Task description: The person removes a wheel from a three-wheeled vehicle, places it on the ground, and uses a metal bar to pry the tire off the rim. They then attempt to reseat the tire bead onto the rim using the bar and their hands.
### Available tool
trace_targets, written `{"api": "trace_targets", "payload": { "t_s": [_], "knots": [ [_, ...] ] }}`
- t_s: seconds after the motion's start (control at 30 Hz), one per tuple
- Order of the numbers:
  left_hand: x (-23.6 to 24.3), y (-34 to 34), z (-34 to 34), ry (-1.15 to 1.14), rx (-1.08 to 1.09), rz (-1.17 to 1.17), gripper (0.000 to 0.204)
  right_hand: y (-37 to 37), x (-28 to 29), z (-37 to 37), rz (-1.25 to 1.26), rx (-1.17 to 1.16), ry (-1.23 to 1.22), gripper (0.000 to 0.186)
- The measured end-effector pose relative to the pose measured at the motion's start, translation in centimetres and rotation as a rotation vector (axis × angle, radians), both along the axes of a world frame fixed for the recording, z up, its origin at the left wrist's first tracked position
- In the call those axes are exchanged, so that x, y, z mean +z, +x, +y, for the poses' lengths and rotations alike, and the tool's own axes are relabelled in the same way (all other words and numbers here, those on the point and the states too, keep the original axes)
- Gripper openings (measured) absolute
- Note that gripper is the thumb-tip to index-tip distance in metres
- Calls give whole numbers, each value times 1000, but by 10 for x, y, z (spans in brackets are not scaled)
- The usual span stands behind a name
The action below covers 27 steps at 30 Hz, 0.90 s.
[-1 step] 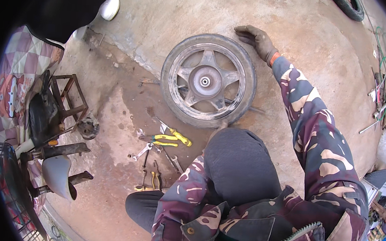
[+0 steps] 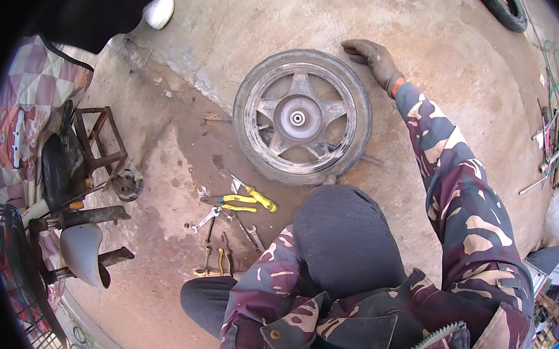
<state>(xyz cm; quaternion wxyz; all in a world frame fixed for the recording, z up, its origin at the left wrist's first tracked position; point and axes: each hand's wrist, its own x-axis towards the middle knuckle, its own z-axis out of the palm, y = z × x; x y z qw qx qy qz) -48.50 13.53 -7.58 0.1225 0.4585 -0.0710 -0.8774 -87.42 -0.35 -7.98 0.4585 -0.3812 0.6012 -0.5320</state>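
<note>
A scooter wheel [image 2: 294,133] with a worn black tyre and five-spoked, dirt-stained rim lies flat on the concrete. My right hand [image 2: 375,60], in a brown work glove, is beside the tyre's far right edge with its fingers stretched out and nothing in them. Behind my knee [image 2: 351,242] my left hand is almost wholly hidden; perhaps a fingertip shows at the tyre's near edge. Left of the knee lie a yellow-handled screwdriver [image 2: 261,198], yellow-and-green pliers [image 2: 236,202], a wrench [image 2: 208,219] and several other hand tools.
At the left are a rusty metal frame [image 2: 101,139], scooter parts with a grey mudguard [image 2: 84,256] and a checked cover [image 2: 44,80]. Another person's white shoe [image 2: 159,6] is at the far left. A loose tyre [image 2: 506,10] and scattered tools [image 2: 547,146] line the right side.
Almost nothing differs. My right hand has shifted very slightly to the right, and the wheel stays where it was.
</note>
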Motion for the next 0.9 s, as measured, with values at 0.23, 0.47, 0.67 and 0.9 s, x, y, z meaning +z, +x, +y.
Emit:
{"api": "trace_targets", "payload": {
  "t_s": [0.23,0.47,0.67,0.9],
  "knots": [
    [-45,53,-8,-184,-179,-116,64,20,-43,44,539,-279,-89,46],
    [-75,95,-72,-472,-151,-479,59,21,-40,40,572,-321,-50,43],
    [-85,80,-90,-520,-109,-455,77,19,-43,39,583,-310,-78,44],
    [-88,75,-87,-524,-28,-402,54,19,-38,37,584,-316,-49,44]
  ]
}}
